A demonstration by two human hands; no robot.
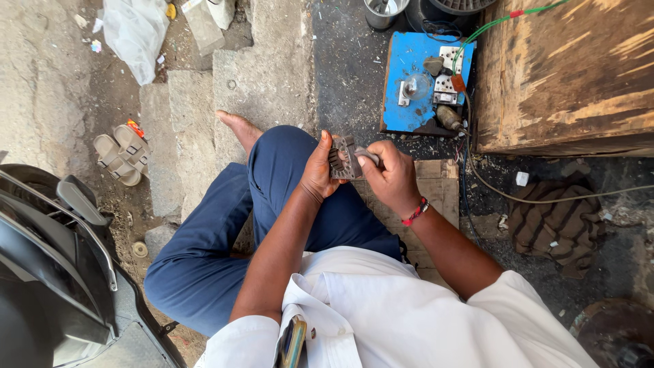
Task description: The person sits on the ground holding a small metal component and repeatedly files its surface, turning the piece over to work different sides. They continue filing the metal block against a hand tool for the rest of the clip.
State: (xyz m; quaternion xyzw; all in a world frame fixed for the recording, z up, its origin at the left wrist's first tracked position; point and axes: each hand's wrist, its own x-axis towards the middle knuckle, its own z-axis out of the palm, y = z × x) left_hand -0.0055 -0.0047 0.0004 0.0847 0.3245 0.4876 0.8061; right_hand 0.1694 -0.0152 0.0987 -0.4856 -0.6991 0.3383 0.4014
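Above blue trousers (225, 238), two hands, one metal part (343, 158)

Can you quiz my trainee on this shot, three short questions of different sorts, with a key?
1. True or false: the left hand holds the toothed metal part.
2. Which colour is the switch board: A red, B blue, C green?
3. What lies left of the knee on the ground?

Key: 1 true. 2 B. 3 a pair of sandals.

Blue board (409, 82), brown striped cloth (555, 221)
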